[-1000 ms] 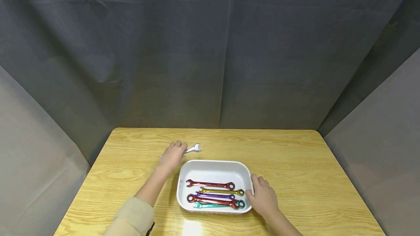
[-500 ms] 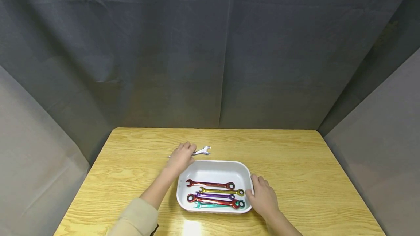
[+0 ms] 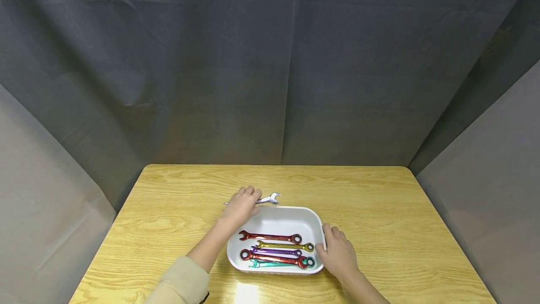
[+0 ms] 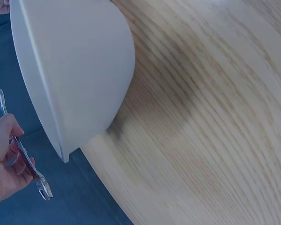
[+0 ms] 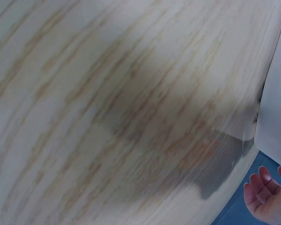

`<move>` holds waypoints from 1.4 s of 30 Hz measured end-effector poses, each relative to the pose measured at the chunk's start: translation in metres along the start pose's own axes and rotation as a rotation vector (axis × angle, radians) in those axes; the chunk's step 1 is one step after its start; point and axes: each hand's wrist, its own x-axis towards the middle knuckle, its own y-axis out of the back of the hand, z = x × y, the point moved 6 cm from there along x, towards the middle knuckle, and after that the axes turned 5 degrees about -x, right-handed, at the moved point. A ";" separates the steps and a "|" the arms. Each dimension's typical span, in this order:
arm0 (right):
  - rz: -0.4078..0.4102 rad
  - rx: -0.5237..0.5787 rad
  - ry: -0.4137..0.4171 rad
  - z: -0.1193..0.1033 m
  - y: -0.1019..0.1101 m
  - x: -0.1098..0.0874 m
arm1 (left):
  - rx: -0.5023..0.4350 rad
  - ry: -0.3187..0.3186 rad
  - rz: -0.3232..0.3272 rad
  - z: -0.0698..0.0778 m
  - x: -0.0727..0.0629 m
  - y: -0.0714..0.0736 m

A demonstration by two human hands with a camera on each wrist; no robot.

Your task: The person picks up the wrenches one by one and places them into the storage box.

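In the head view, my left hand (image 3: 242,206) grips a silver wrench (image 3: 272,198) by its middle, over the back left rim of a white tray (image 3: 313,222). Thumb and fingers close round the shank in the left wrist view, where both ends of the wrench (image 4: 43,187) stick out. My right hand (image 3: 339,253) holds the tray's right side, thumb over the rim and fingers outside. Inside the tray lie a dark red wrench (image 3: 270,237), a yellow wrench (image 3: 282,246), a purple wrench (image 3: 276,251), a red wrench (image 3: 274,259) and a green wrench (image 3: 266,264).
The tray stands near the front of a wood-grain table (image 3: 392,215). Dark cloth (image 3: 270,83) hangs behind the table's back edge, and pale panels (image 3: 498,177) flank both sides.
My left hand has moved right and slightly toward the front with the silver wrench, from left of the tray to over its back left corner. My right hand and the tray have stayed put.
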 end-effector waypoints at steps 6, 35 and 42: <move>0.006 0.001 0.000 0.000 0.000 0.001 | 0.023 -0.018 0.000 0.008 0.002 -0.004; -0.021 0.019 -0.003 -0.002 0.001 -0.001 | 0.040 -0.027 -0.051 0.022 -0.001 -0.032; -0.024 0.019 -0.002 -0.002 0.001 -0.001 | 0.023 -0.035 -0.064 0.023 -0.003 -0.039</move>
